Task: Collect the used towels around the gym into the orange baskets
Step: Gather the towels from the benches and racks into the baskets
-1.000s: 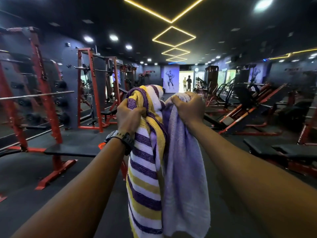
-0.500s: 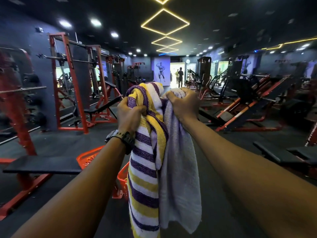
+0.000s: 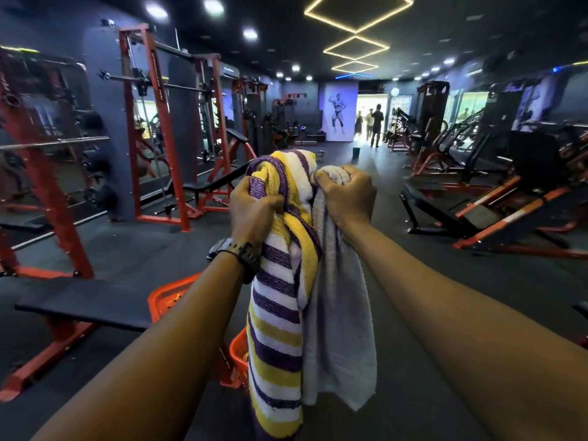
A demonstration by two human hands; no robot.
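At centre frame, two towels are held up at arm's length. The left hand is closed tightly on the top fold of a yellow, white and purple striped terry towel, which hangs straight down past the forearm to the bottom edge of view. The right hand is fisted round the bunched top of a plain pale grey terry towel, which hangs just beside the striped one and touches it along the inner edge. A black digital wristwatch is worn on the left wrist.

At 7 o'clock from the hands, an orange perforated plastic basket is seen on the dark rubber floor, partly hidden by the left forearm; a second orange rim shows below it, behind the striped towel. At 9 o'clock, a flat black padded bench on a red frame is noted. At 10 o'clock stand red steel squat racks. At 12 o'clock, far off, figures stand in a bright doorway.
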